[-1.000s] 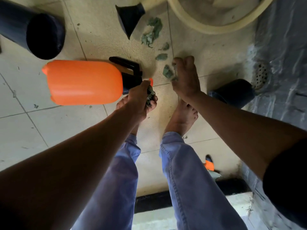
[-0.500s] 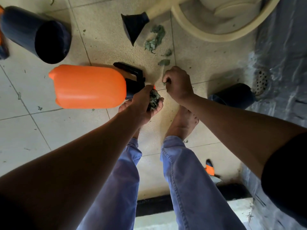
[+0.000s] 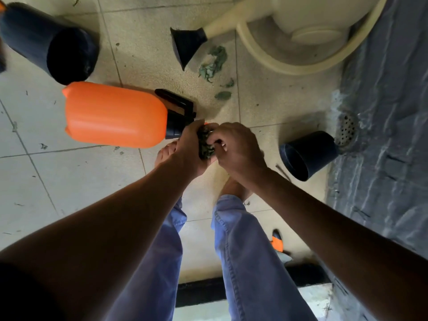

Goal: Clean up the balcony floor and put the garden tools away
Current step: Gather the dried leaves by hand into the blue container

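Left hand (image 3: 188, 149) cupped around a wad of dead leaves (image 3: 206, 144), fingers curled on it. Right hand (image 3: 236, 151) pressed against the same wad, fingers bent in, looks like pinching leaves, partly hidden. Both hands above the floor (image 3: 81, 181), just beside the orange sprayer (image 3: 115, 114) lying on its side. More leaf scraps (image 3: 213, 62) by the watering can (image 3: 301, 26) rose. Two black pots tipped over: (image 3: 49, 46), (image 3: 308, 154).

A home balcony used for potted plants.

Pale floor tiles (image 3: 76, 181) carry a floor drain (image 3: 346, 129), toppled black plant pots (image 3: 305, 155), a cream watering can (image 3: 289, 31), an orange spray bottle (image 3: 113, 114) and scattered green leaves (image 3: 213, 62).
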Demonstrator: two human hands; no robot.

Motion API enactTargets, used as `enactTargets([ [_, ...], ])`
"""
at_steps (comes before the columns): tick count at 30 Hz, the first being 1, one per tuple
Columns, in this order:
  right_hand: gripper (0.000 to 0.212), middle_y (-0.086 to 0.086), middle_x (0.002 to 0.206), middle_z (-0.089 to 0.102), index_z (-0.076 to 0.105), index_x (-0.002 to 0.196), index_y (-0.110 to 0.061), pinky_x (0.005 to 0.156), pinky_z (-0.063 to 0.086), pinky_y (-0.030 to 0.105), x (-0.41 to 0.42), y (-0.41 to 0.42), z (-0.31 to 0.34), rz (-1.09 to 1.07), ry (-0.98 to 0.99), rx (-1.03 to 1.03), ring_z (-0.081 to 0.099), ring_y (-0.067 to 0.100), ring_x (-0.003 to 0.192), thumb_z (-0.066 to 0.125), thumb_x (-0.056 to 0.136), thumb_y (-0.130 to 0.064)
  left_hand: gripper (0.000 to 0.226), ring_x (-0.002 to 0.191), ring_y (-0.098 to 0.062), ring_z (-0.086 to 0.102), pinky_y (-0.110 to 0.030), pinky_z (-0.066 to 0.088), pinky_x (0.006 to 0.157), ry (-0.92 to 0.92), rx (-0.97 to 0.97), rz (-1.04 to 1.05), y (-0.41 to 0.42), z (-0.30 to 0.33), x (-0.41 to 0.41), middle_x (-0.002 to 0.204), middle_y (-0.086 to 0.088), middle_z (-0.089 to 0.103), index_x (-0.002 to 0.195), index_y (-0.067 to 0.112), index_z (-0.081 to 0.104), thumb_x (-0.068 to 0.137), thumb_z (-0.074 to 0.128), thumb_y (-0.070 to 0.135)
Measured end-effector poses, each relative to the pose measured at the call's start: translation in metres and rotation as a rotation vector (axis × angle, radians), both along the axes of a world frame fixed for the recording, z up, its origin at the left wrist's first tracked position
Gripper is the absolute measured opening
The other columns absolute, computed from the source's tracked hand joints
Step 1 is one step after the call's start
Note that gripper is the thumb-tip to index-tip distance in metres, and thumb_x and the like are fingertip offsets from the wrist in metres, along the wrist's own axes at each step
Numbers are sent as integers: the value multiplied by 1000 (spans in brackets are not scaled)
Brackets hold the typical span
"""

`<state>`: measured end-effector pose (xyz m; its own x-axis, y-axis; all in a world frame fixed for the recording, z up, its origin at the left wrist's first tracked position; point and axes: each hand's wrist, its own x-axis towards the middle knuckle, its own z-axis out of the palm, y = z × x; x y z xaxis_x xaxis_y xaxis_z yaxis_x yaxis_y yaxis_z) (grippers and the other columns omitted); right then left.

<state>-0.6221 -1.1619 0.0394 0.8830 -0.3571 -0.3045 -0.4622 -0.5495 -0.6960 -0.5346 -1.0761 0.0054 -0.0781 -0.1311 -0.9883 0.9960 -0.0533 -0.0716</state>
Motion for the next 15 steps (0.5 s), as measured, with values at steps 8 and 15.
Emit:
enactTargets([
  [8, 26, 5, 90, 69, 68, 97, -6, 69, 52, 32, 17, -24, -4, -156, -106, -105, 64, 20, 82, 47, 82, -2, 27, 47, -11, 56, -20, 46, 41, -51, 93, -14, -9, -10, 3, 61, 1, 56, 77, 18, 55, 97, 63, 34],
  [15, 103, 17, 169, 4, 17, 161, -27, 119, 35, 48, 58, -72, -80, 326, 428, -397, 13, 43, 154, 81, 82, -15, 38, 43, -7, 43, -15, 34, 35, -7, 37, 16, -3, -12, 4, 58, 3, 45, 65, 20, 48, 101, 58, 30],
])
